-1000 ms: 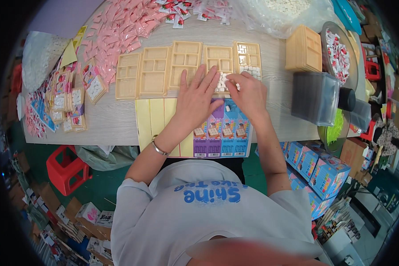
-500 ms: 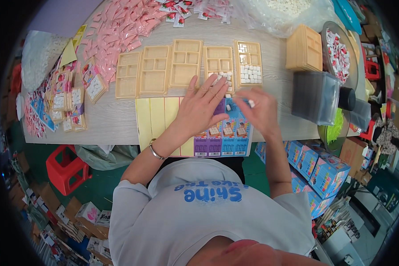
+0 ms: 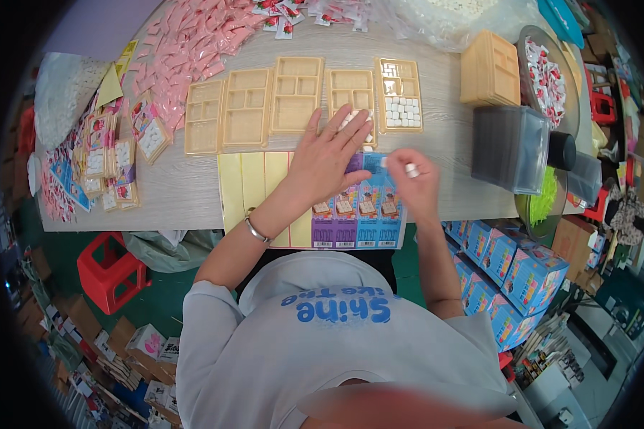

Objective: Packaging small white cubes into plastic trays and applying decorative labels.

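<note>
My left hand (image 3: 325, 157) lies with fingers spread, its fingertips over the near compartment of a beige plastic tray (image 3: 351, 80). Small white blocks show around those fingers. My right hand (image 3: 415, 187) is curled closed just right of it, above a printed card sheet (image 3: 257, 196); white blocks (image 3: 411, 170) show at its fingers. Another white block (image 3: 368, 149) sits at the tray's near edge. The rightmost tray (image 3: 399, 68) has white blocks (image 3: 402, 109) in its large compartment and white pieces in its smaller ones. Three more trays (image 3: 247, 127) to the left hold nothing.
Pink sachets (image 3: 193, 50) cover the far left of the table. Finished-looking packs (image 3: 111, 161) lie at left. Stacked trays (image 3: 488, 71), a clear plastic box (image 3: 508, 150) and a bowl of sachets (image 3: 544, 82) stand at right. A red stool (image 3: 111, 272) is below left.
My right hand has drawn slightly nearer to me and curled more. The white block on the blue part of the sheet no longer shows there. My left hand stays over the tray.
</note>
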Available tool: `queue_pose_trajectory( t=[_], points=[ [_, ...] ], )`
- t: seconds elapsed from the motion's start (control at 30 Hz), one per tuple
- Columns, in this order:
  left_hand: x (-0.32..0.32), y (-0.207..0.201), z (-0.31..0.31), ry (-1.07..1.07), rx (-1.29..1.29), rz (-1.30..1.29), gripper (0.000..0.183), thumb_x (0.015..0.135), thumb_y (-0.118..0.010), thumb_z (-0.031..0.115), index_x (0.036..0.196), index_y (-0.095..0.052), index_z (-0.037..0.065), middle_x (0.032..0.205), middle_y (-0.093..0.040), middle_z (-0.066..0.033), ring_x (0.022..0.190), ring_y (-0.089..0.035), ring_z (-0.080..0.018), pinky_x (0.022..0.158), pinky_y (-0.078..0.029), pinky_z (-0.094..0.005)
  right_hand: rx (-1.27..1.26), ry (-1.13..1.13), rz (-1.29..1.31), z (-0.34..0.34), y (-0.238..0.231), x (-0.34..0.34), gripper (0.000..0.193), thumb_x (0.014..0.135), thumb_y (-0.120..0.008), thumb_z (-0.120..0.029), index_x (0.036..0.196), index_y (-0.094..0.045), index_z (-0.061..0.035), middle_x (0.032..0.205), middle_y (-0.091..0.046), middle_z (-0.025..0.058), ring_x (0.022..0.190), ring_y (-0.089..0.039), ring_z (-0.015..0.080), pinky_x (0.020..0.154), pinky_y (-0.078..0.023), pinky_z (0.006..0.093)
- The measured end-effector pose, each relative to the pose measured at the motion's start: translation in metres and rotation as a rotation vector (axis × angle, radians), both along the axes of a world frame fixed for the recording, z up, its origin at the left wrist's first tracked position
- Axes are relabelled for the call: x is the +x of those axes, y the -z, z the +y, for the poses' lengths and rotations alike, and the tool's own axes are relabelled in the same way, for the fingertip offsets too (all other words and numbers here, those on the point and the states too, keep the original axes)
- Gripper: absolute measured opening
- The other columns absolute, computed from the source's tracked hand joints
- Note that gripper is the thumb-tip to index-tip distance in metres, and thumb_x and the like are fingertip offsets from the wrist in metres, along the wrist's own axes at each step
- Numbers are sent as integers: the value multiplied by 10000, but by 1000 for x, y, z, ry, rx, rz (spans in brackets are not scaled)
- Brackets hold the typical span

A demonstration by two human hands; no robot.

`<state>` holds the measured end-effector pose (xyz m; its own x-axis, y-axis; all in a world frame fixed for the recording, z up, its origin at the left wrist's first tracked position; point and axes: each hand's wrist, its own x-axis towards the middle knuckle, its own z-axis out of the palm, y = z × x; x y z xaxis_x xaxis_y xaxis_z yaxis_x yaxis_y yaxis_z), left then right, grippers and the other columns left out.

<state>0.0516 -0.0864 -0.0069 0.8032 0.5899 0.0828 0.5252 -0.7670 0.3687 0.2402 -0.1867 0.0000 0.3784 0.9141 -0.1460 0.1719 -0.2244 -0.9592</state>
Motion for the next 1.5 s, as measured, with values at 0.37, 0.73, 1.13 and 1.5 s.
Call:
queue_pose_trajectory(
  t=[0.37,0.73,1.13,1.5],
  points=[
    [-29,-22,28,-108,-104,-134,1015,863,-686,572,1630,-252,67,1684,-254,-192,1575,-170,-394,1233,-127,-643,137,-74,-429,14,-2,-12,121,836,-822,-157,883,-763,-63,776,-668,62,646,-652,188,561,-493,326],
    [10,4,16,-56,12,-3,936,897,-626,637,1596,-352,78,1673,-309,-106,1562,-226,-332,1244,-157,-605,34,114,-144,24,6,32,81,851,-804,-124,898,-775,-65,724,-689,67,623,-650,143,554,-498,293],
    [-5,2,11,-48,-35,-11,918,886,-654,607,1585,-375,82,1669,-328,-68,1564,-231,-296,1247,-152,-605,97,-265,-825,70,-23,11,117,803,-812,-203,898,-766,-150,753,-665,44,661,-667,281,569,-515,384],
    [-5,3,13,-24,-22,13,943,876,-655,614,1597,-352,86,1673,-318,-69,1564,-229,-296,1245,-155,-606,153,-324,-994,67,-18,4,114,861,-752,-148,972,-778,-138,733,-656,64,624,-660,287,554,-519,396]
  ],
)
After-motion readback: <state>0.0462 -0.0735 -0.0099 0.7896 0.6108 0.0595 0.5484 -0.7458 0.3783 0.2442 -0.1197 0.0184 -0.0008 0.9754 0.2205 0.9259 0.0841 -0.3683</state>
